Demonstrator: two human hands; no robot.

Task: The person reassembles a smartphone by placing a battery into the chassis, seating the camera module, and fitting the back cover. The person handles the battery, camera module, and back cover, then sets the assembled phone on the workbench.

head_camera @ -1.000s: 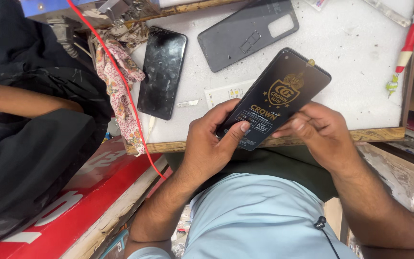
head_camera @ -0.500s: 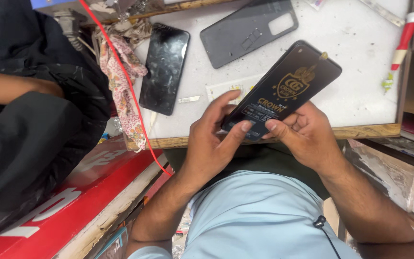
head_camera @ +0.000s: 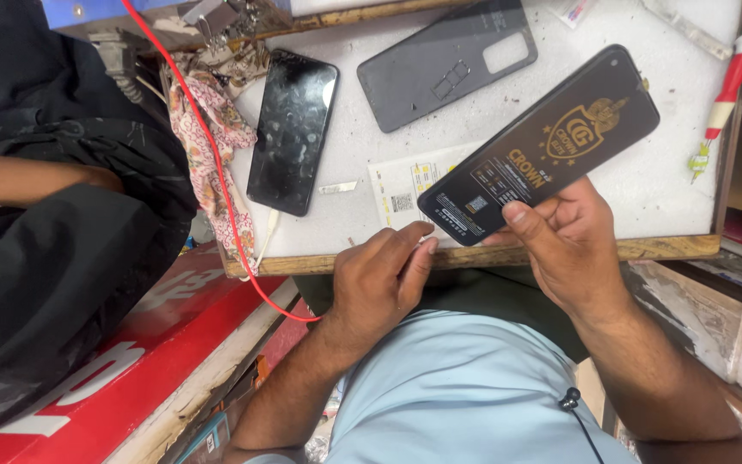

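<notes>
The right hand [head_camera: 573, 249] grips a black packet [head_camera: 543, 146] by its lower end, tilted toward two o'clock above the desk [head_camera: 646, 185], seemingly so the left hand's [head_camera: 380, 283] fingers, holding nothing, can pick at its seven o'clock corner. What's inside stays hidden.

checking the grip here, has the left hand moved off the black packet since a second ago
Yes. The left hand has dropped toward the tray's wooden edge, only its fingertips near the black packet, which the right hand holds.
</notes>
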